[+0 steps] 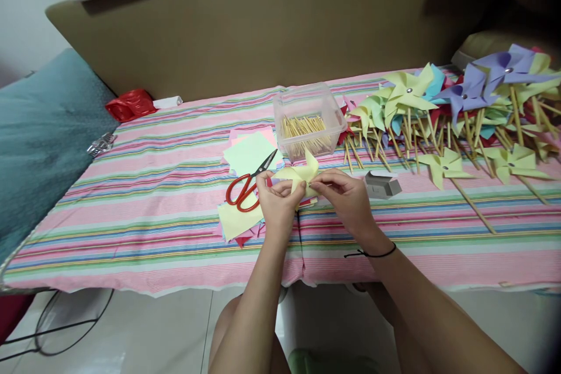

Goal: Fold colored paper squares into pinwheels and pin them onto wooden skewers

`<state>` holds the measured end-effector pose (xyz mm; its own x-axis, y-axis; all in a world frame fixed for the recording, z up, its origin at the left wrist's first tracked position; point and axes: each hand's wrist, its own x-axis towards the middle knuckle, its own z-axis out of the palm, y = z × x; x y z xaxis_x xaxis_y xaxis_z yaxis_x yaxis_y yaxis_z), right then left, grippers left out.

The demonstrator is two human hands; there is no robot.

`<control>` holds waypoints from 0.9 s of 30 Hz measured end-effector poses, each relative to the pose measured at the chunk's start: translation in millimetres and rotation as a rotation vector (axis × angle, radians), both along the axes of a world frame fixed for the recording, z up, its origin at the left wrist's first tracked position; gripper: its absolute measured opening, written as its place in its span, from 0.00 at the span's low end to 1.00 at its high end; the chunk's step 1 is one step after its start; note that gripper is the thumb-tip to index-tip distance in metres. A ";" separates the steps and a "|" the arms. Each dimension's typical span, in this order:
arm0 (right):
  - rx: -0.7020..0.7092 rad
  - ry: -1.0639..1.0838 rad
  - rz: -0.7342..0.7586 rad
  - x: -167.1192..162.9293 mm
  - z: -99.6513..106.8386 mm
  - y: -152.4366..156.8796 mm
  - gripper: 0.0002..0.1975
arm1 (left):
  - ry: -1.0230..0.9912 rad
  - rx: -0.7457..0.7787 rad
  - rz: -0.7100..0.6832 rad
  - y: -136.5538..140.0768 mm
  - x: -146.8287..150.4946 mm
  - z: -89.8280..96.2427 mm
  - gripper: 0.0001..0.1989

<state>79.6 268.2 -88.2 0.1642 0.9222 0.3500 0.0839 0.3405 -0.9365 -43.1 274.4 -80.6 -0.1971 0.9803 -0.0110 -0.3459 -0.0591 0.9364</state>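
Note:
A pale yellow paper pinwheel [302, 173], with no stick visible on it, is held up over the striped cloth. My left hand [279, 198] is closed on its left and lower side, thumb over the folded middle. My right hand [344, 196] pinches at the pinwheel's centre, where a small shiny spot shows; I cannot tell exactly what the fingertips hold. Red-handled scissors [246, 188] lie just left of my left hand, on paper sheets. Green paper squares [250, 153] lie behind them and yellow paper [239, 221] in front. A small grey box [382, 186] sits right of my right hand.
Behind my hands stands a clear plastic box [311, 128] of short wooden sticks [304, 127]. Many finished pinwheels [464, 93] are heaped at the right, two yellow ones nearer me. A red plastic bag [131, 105] and a silvery item [101, 144] lie far left beside a blue cushion [48, 146].

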 end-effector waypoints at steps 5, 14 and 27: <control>-0.007 -0.005 0.004 -0.4 -0.4 -0.2 0.03 | -0.004 -0.006 0.002 -0.1 0.1 1.0 0.30; -0.010 -0.021 -0.015 -1.1 1.2 -1.7 0.03 | -0.009 -0.011 0.009 0.4 1.2 1.4 0.31; -0.013 -0.013 -0.032 -1.0 -0.7 -1.3 0.03 | -0.018 -0.013 0.005 0.0 1.2 0.7 0.30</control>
<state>78.6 266.9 -88.9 0.1892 0.9209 0.3409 0.1072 0.3257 -0.9394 -41.9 274.4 -80.0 -0.2020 0.9790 -0.0275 -0.3620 -0.0485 0.9309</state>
